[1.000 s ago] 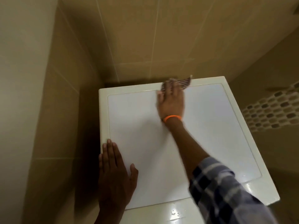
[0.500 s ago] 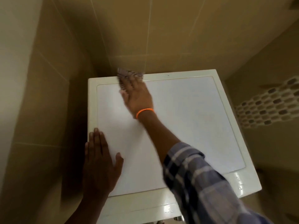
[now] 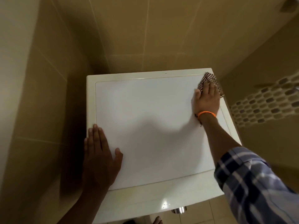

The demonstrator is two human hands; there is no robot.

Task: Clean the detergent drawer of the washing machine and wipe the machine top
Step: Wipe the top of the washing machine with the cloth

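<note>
The white washing machine top fills the middle of the view. At its far right corner lies a brown-and-white checked cloth, partly over the edge. My right hand, with an orange band at the wrist, presses flat on that cloth with straight fingers. My left hand rests flat, palm down, on the top's near left edge. The detergent drawer is out of sight below the front edge.
Beige tiled walls close in behind and to the left of the machine. A strip of mosaic tiles runs along the right wall. A chrome knob shows under the front edge, and toes appear at the bottom.
My right hand has swept the cloth along the back edge, from the middle to the far left corner, then across to the far right corner. My left hand stayed flat in place.
</note>
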